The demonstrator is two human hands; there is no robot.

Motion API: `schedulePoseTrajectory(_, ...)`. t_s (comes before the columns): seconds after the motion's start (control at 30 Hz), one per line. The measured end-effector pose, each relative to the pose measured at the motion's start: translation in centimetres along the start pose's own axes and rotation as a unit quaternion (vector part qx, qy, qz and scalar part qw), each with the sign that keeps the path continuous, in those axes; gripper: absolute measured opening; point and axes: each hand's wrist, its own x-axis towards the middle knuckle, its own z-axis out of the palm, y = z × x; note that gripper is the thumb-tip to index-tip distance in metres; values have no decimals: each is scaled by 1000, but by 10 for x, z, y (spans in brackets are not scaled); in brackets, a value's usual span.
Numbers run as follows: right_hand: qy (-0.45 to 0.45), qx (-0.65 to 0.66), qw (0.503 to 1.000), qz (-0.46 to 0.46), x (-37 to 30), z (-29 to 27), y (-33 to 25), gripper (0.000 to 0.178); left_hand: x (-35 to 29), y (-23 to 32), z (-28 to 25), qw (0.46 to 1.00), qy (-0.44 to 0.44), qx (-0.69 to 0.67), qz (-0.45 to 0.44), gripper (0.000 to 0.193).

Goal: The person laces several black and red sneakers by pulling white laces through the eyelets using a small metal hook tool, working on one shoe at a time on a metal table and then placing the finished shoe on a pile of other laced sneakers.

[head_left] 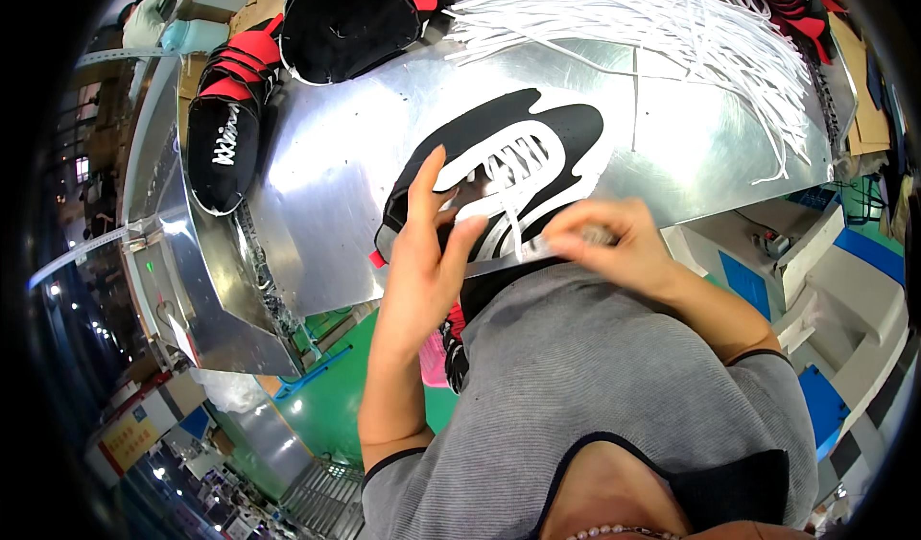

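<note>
Viewed from beside the worker, left to right.

Far left: black-and-red flat shoe upper with white zigzag lacing [225, 142], lying at the left side of the shiny metal desk [331, 195], apart from the work; probably parked there to leave the middle free. Just right of it, toward the far side: large black textile piece with red trim [350, 27].

Left hand [422, 252]: open, thumb and forefinger spread, resting on the rear part of the black-and-white flat shoe upper [499, 135]. Pressure appears light; I read this as steadying, since a loose flat piece would slide on smooth metal.

The upper lies face up at the near edge, in front of the worker, presumably so both hands reach its eyelets. Cross-strands fill its front opening; a flat white lace [515, 228] trails from it toward the worker.

Right hand [619, 247]: fingers curled closed, seemingly pinching that lace; fingertip detail partly hidden.

Far right: loose heap of white cord-like laces [643, 32], fanned across the far side, likely for picking singly.
</note>
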Motion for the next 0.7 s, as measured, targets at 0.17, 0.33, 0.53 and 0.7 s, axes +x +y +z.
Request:
schedulePoseTrajectory(0.17, 29, -92, 995, 24, 9, 19, 11, 22, -20, -17, 24, 990, 66, 102, 70, 35)
schedulePoseTrajectory(0.33, 52, 21, 995, 88, 18, 30, 4, 17, -14, -11, 20, 998, 60, 11, 24, 23)
schedulePoseTrajectory(0.53, 57, 153, 985, 50, 35, 33, -1, 17, -11, -6, 27, 991, 60, 95, 69, 25)
schedulePoseTrajectory(0.7, 53, 156, 985, 42, 36, 34, -3, 18, -3, -10, 36, 981, 111, 144, 70, 25)
